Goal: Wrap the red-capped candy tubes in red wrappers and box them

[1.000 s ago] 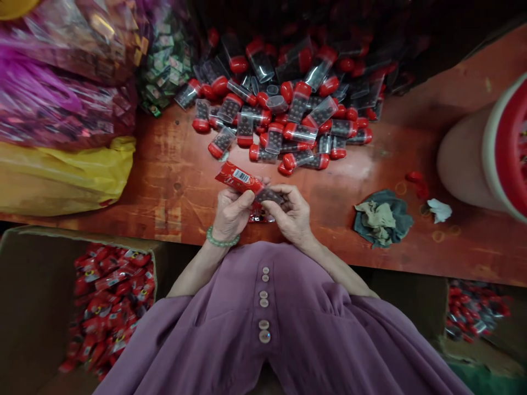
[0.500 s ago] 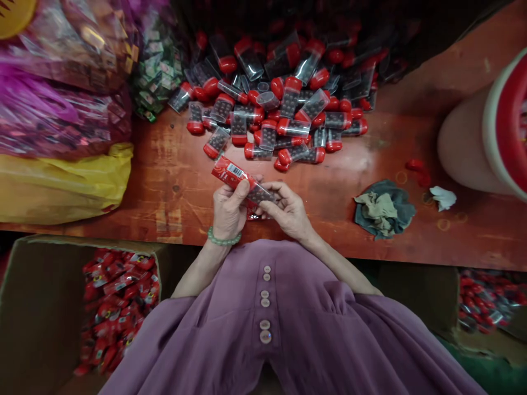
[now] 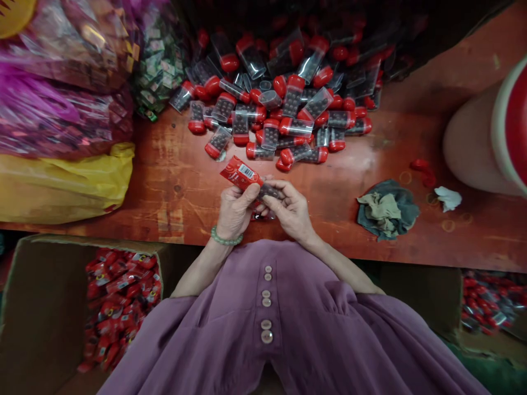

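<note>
My left hand (image 3: 234, 211) grips a red printed sleeve (image 3: 240, 173) with a barcode, held just above the near edge of the red wooden table (image 3: 173, 181). My right hand (image 3: 292, 211) pinches a clear tube of dark beads (image 3: 272, 192) whose end sits inside that sleeve. More red sleeves (image 3: 260, 214) lie on the table under my hands, mostly hidden. A heap of clear tubes with red caps (image 3: 284, 104) is spread on the table beyond my hands.
Bags of wrapped goods (image 3: 61, 88) and a yellow bag (image 3: 61, 181) fill the left. A cardboard box of red packets (image 3: 117, 302) stands lower left, another box (image 3: 489, 302) lower right. A rag (image 3: 387, 208) and a large red-rimmed tub (image 3: 489, 142) are at right.
The tube has gone further into the red sleeve, and both hands with it have shifted slightly right. The view has drifted a little.
</note>
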The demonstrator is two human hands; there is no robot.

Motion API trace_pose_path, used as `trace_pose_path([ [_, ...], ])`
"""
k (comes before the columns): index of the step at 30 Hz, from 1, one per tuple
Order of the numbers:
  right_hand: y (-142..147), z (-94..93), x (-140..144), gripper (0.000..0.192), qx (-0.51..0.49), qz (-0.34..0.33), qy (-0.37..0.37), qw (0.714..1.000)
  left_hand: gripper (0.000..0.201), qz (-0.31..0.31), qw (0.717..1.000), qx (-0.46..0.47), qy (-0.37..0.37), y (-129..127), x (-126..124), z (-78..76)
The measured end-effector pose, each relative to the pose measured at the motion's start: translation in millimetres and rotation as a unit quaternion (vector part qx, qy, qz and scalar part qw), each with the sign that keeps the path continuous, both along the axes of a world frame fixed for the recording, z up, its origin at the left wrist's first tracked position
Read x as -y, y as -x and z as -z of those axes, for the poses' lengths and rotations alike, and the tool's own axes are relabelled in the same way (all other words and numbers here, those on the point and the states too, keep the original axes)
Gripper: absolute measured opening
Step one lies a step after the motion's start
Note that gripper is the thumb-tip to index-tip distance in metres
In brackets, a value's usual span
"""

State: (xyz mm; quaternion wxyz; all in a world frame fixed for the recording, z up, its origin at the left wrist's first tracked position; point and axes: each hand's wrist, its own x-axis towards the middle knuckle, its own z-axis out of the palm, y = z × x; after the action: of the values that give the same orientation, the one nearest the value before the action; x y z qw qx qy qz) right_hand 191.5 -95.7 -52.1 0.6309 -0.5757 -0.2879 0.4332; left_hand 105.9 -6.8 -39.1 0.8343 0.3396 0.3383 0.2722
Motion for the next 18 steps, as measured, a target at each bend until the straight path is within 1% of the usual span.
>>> trace_pose_path([
  [2,-1,0.3,-2,0.033,-0.044,0.002,-0.004,0.999,0.039,0.015,1.000,0.004,0.006,1,1,-0.5],
  [5,0,-0.9,-6,0.038,-0.054,0.021,-0.002,0.998,0.041,0.021,1.000,0.001,0.016,4,2,-1.1],
  [11,1,-1.9,-9,0.040,-0.072,-0.009,0.010,0.997,0.041,-0.030,0.999,0.028,0.000,10,-2,-3.3],
  [15,-1,1.3,-4,0.041,-0.040,-0.012,0.005,0.999,0.035,-0.034,0.999,0.009,0.013,12,2,0.0],
  [18,-4,6.3,1,0.042,0.004,-0.016,-0.011,1.000,0.036,-0.030,0.999,-0.017,0.021,13,9,4.4],
])
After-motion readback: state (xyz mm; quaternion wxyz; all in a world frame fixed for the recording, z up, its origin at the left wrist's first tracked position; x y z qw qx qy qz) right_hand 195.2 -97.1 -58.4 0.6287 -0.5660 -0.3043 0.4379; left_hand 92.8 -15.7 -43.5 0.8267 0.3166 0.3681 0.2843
